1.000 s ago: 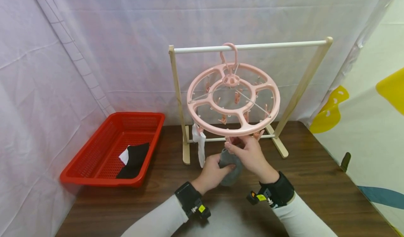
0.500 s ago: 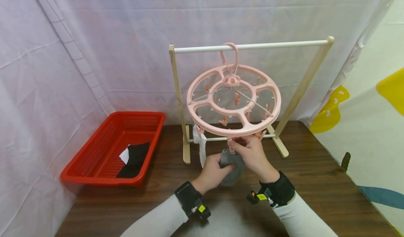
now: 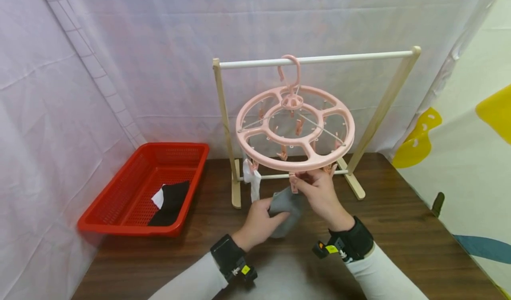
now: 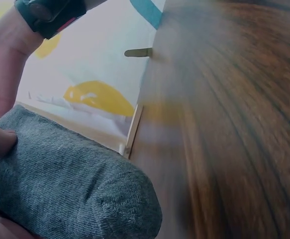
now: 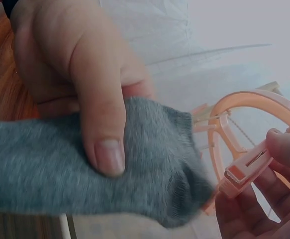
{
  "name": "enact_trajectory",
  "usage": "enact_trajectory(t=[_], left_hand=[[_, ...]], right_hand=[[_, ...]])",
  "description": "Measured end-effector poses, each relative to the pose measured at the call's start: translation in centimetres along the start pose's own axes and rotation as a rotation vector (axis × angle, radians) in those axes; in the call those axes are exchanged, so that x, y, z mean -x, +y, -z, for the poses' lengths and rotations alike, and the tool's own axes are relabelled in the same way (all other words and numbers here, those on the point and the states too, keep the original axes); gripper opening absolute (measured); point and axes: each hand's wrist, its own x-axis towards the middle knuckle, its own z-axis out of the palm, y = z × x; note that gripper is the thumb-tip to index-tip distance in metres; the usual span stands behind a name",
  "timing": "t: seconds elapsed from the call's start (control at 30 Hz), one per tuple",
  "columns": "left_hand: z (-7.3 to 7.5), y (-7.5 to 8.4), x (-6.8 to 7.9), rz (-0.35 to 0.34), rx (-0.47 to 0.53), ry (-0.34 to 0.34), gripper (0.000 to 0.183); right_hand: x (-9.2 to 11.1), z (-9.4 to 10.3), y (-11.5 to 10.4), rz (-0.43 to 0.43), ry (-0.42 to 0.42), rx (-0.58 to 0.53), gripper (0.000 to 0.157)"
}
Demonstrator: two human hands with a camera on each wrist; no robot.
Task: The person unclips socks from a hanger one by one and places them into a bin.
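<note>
My left hand (image 3: 259, 222) grips a grey sock (image 5: 149, 144), thumb flat along its side near the cuff. In the left wrist view the sock's toe end (image 4: 130, 204) hangs free over the table. My right hand (image 3: 321, 198) pinches a pink clothespin (image 5: 246, 167) under the near rim of a round pink drying hanger (image 3: 275, 163). Sock cuff and clothespin lie close together in the right wrist view; whether they touch, I cannot tell. A white sock (image 3: 254, 187) hangs from another clip, left of my hands.
The hanger hooks over the white bar (image 3: 355, 57) of a wooden-legged rack. At left stands a red basket (image 3: 119, 175) with a black cloth piece (image 3: 172, 202) and a white piece (image 3: 158, 197) in it. Several pink clips dangle below the hanger. Brown table (image 3: 399, 229) lies underneath.
My left hand has shifted a little left with the grey sock, away from the right hand. The clothespin in my right hand has moved slightly right, and the hanger's far rim has dipped a little.
</note>
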Motion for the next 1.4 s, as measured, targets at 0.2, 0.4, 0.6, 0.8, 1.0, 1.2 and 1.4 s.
enact_trajectory(t=[0.2, 0.4, 0.6, 0.8, 1.0, 1.2, 1.4], left_hand=[[1.2, 0.2, 0.5, -0.009, -0.015, 0.048, 0.022], [2.7, 0.9, 1.0, 0.008, -0.028, 0.071, 0.019], [4.6, 1.9, 1.3, -0.030, -0.104, 0.144, 0.020], [7.1, 2.5, 1.6, -0.108, -0.159, 0.199, 0.018], [9.9, 3.2, 1.7, -0.166, -0.171, 0.256, 0.020], [12.3, 5.0, 1.4, -0.172, -0.199, 0.324, 0.020], [14.4, 8.5, 1.3, -0.171, -0.289, 0.366, 0.021]], right_hand=[[-0.1, 0.0, 0.0, -0.004, 0.018, 0.022, 0.006], [-0.1, 0.0, 0.0, 0.013, -0.021, 0.022, 0.008], [-0.1, -0.1, 0.3, 0.015, -0.014, 0.034, 0.014], [-0.1, -0.3, 0.3, 0.001, 0.012, -0.001, 0.015], [0.0, -0.4, 0.3, -0.019, 0.011, -0.031, 0.017], [-0.2, -0.3, 1.4, -0.005, 0.009, -0.041, 0.016], [-0.4, -0.2, 3.5, -0.008, 0.022, -0.060, 0.017]])
